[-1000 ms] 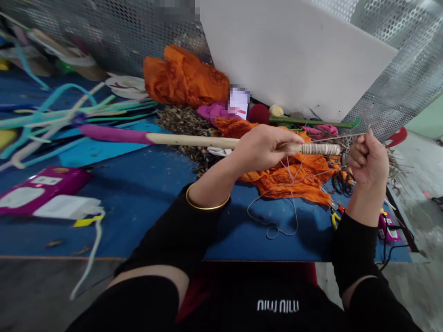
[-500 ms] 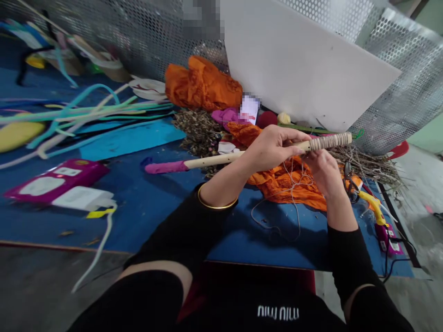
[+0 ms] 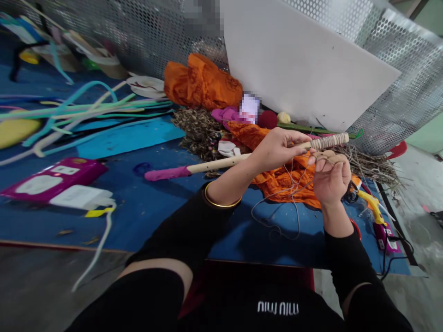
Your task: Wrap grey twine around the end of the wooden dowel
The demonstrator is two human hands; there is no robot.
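A pale wooden stick [image 3: 218, 163] slants across the middle of the view, its left end covered in pink wrap [image 3: 168, 173]. Thin greyish string [image 3: 328, 141] is wound round its right part, leaving the tip bare. My left hand [image 3: 277, 148] is closed around the stick just left of the windings, thumb and fingers pinching it. Just below the wound part, my right hand [image 3: 330, 177] is turned palm up with its fingers curled in, holding the string. Loose loops of string [image 3: 298, 216] hang beneath the hands over an orange cloth [image 3: 280, 184] and the blue table.
Dried plant stems [image 3: 377, 163] lie to the right, near a yellow glue gun [image 3: 372, 205]. Coloured strips [image 3: 86, 110] and a purple power strip [image 3: 62, 173] with a white plug are on the left. A phone [image 3: 249, 108] leans behind the hands, before a white board [image 3: 294, 60].
My right hand has turned palm up and moved slightly right and down, away from the stick, its fingers curling. My left hand keeps its hold; the stick's left end has dipped slightly.
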